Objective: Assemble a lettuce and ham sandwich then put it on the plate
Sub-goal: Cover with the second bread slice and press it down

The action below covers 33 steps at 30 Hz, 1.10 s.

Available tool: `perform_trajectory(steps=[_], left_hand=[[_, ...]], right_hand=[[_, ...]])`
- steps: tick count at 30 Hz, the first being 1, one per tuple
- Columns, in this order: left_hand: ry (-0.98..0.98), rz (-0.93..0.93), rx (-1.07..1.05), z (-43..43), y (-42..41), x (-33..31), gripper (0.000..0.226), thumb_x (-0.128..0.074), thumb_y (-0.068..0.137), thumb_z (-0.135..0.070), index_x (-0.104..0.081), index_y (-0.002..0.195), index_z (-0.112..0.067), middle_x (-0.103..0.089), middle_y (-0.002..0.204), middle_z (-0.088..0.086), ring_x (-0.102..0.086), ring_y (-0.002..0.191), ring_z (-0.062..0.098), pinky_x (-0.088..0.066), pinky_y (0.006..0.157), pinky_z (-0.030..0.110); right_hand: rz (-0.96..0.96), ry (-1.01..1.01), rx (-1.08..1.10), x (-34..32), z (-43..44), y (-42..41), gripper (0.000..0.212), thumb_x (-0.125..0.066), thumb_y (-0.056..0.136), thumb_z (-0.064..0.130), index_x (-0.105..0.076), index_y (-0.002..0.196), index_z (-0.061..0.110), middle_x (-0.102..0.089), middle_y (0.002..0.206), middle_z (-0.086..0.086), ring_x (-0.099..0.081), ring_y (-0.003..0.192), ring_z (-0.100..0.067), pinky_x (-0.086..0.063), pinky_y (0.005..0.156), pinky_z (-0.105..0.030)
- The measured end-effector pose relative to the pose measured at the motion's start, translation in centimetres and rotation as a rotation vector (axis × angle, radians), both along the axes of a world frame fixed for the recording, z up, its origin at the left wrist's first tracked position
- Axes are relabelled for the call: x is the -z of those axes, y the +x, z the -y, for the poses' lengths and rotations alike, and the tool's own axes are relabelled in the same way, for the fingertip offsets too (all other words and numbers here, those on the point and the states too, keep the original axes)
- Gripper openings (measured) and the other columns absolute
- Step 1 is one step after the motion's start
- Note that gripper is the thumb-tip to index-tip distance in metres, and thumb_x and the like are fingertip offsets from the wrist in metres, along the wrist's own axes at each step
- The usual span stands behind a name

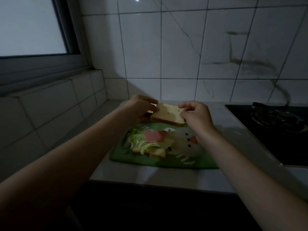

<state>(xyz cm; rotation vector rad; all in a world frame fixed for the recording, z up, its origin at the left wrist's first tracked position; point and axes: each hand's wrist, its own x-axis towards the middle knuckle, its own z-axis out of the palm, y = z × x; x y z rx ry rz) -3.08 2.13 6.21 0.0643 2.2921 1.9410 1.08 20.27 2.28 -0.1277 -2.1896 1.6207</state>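
Observation:
A slice of white bread (168,114) hangs in the air past the far edge of the green cutting board (196,161). My left hand (141,106) pinches its left edge and my right hand (196,114) pinches its right edge. On the board's left part lies a bottom bread slice (155,153) covered with pale green lettuce (141,143). A pink ham slice (154,135) rests on the lettuce. Behind the held slice a pale plate rim (124,102) is mostly hidden by my left hand.
A black gas stove (275,129) sits at the right of the grey counter (150,177). White tiled wall stands behind. A tiled ledge and a window are at the left. The room is dim.

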Motion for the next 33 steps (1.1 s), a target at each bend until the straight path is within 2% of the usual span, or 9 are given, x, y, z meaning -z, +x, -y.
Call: perform_trajectory(steps=[3,6,10,14,20,25,29,33], left_hand=[[-0.05,-0.039,-0.006,3.3,0.6,0.2,0.033,-0.069,0.085,0.006,-0.068,0.117,-0.001,-0.067,0.101,0.017,-0.071,0.08,0.027,-0.063,0.065,0.033],[-0.093,-0.057,-0.028,5.6,1.2,0.9,0.03,-0.072,0.084,0.003,-0.07,0.113,-0.002,-0.067,0.105,0.017,-0.071,0.094,0.031,-0.062,0.074,0.035],[-0.103,-0.049,-0.034,6.8,2.2,1.8,0.031,-0.071,0.085,0.002,-0.069,0.115,-0.002,-0.066,0.108,0.014,-0.069,0.094,0.028,-0.063,0.067,0.029],[-0.102,-0.011,0.006,7.0,2.6,3.1,0.035,-0.068,0.087,0.0,-0.065,0.121,-0.005,-0.062,0.116,0.01,-0.066,0.1,0.026,-0.061,0.081,0.033],[-0.173,-0.042,0.046,6.3,2.2,4.7,0.034,-0.072,0.085,-0.007,-0.068,0.119,-0.011,-0.061,0.122,0.008,-0.066,0.103,0.025,-0.058,0.092,0.04],[-0.323,-0.131,0.069,6.0,2.1,4.9,0.03,-0.073,0.085,-0.014,-0.07,0.115,-0.015,-0.061,0.122,0.008,-0.067,0.099,0.024,-0.059,0.086,0.036],[-0.407,-0.155,0.094,6.0,2.2,4.7,0.03,-0.072,0.086,-0.015,-0.069,0.116,-0.014,-0.064,0.118,0.008,-0.068,0.095,0.021,-0.06,0.084,0.035],[-0.454,-0.165,0.101,6.1,2.4,4.7,0.029,-0.072,0.086,-0.014,-0.07,0.115,-0.015,-0.063,0.117,0.005,-0.067,0.093,0.018,-0.057,0.074,0.025]], right_hand=[[0.013,-0.009,-0.043,0.6,2.6,0.2,0.022,-0.061,0.086,0.002,-0.072,0.094,0.019,-0.069,0.096,-0.003,-0.067,0.089,-0.019,-0.059,0.076,-0.036],[0.044,-0.016,-0.096,1.2,4.6,0.6,0.02,-0.063,0.085,0.003,-0.072,0.088,0.021,-0.069,0.093,-0.005,-0.068,0.088,-0.021,-0.06,0.083,-0.045],[0.046,0.041,-0.127,1.5,5.6,1.1,0.018,-0.064,0.086,0.005,-0.072,0.091,0.021,-0.067,0.093,-0.002,-0.065,0.09,-0.019,-0.059,0.08,-0.042],[0.04,0.059,-0.133,1.6,5.4,1.2,0.016,-0.065,0.087,0.005,-0.072,0.092,0.019,-0.067,0.097,-0.001,-0.065,0.092,-0.019,-0.058,0.081,-0.042],[0.039,0.119,-0.122,1.9,4.4,1.4,0.017,-0.067,0.086,0.006,-0.073,0.093,0.02,-0.067,0.098,-0.002,-0.066,0.092,-0.022,-0.057,0.086,-0.046],[0.031,0.205,-0.11,2.6,4.1,1.3,0.017,-0.068,0.086,0.01,-0.073,0.092,0.025,-0.065,0.097,0.004,-0.064,0.089,-0.016,-0.055,0.088,-0.051],[0.035,0.275,-0.087,3.1,4.4,1.3,0.014,-0.068,0.082,0.021,-0.069,0.082,0.035,-0.064,0.098,0.009,-0.063,0.092,-0.018,-0.053,0.087,-0.057],[-0.026,0.388,-0.059,3.7,4.7,1.7,0.018,-0.069,0.081,0.024,-0.065,0.073,0.039,-0.06,0.096,0.012,-0.061,0.088,-0.013,-0.051,0.087,-0.058]])
